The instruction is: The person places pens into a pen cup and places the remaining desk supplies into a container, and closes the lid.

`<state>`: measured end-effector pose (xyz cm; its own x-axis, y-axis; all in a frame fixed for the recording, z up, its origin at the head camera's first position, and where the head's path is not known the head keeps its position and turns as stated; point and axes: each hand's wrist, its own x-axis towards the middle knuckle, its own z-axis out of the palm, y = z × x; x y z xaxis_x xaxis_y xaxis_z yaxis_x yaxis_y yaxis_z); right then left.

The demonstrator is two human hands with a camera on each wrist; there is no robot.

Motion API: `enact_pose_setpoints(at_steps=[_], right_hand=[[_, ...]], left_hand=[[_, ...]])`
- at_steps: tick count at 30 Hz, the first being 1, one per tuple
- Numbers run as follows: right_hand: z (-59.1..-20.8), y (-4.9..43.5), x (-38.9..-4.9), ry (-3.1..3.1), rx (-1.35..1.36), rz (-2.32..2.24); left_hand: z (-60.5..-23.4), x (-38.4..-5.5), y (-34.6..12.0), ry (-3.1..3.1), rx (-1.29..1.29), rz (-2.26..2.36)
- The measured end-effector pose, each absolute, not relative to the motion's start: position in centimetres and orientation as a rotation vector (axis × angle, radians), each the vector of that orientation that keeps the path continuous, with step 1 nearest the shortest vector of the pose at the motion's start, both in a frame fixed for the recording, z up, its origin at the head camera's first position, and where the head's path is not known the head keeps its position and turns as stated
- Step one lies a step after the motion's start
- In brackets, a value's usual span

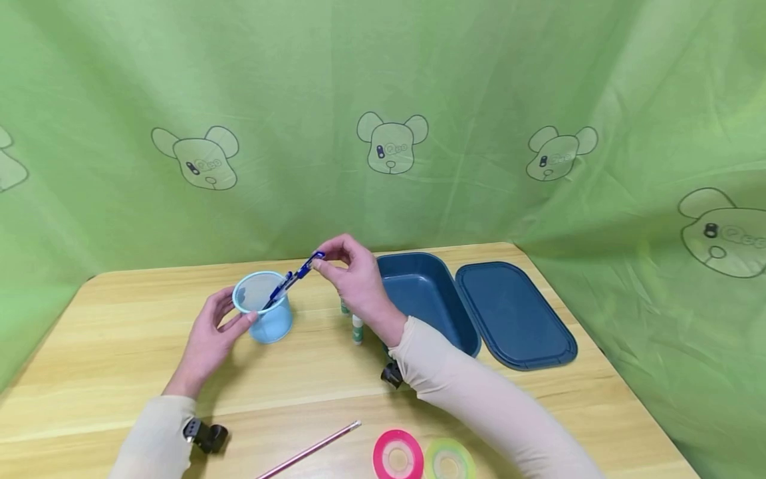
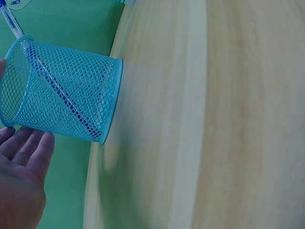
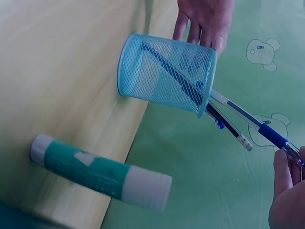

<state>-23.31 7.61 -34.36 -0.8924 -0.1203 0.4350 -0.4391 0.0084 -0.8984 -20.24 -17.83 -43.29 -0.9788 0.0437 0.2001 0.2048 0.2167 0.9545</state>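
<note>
My left hand [image 1: 206, 339] holds a light blue mesh pen cup [image 1: 272, 326] near its rim, thumb at the front and fingers at the far left side. The cup stands upright on the wooden table. Between the thumb and fingers of my right hand [image 1: 359, 279] is the upper end of a blue gel pen [image 1: 306, 266], which slants down past the rim. In the right wrist view a dark pencil [image 3: 233, 128] with an eraser end leans out of the cup, and a blue pen clip [image 3: 219, 124] shows beside it. The pen's lower part is seen through the mesh.
Green glue sticks [image 1: 357, 330] stand under my right wrist. Right of them lies an open dark blue box [image 1: 419, 296], then its flat lid [image 1: 514, 313]. A pink pencil [image 1: 308, 450], a pink tape roll [image 1: 381, 459] and a yellow-green tape roll [image 1: 467, 460] lie at the front. A green curtain [image 1: 299, 199] surrounds the table.
</note>
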Motion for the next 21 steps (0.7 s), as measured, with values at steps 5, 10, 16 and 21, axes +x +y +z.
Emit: enact_pose_setpoints(at_steps=[5,10,16,21], right_hand=[[-34.9,7.2,-23.2,-2.068,0.589,1.996],[-35.3,6.8,-23.3,-2.144,0.591,1.935],[-35.5,6.2,-23.5,-2.247,0.587,1.864],[-35.5,5.7,-23.6,-2.292,0.554,1.880]], left_hand=[[-43.4,-20.1,-17.8,-2.350,-0.239,-1.889],[-43.2,-20.2,-17.9,-2.358,-0.238,-1.875],[-43.3,-20.2,-18.0,-2.358,-0.243,-1.858],[-43.4,-20.2,-17.9,-2.341,-0.246,-1.874]])
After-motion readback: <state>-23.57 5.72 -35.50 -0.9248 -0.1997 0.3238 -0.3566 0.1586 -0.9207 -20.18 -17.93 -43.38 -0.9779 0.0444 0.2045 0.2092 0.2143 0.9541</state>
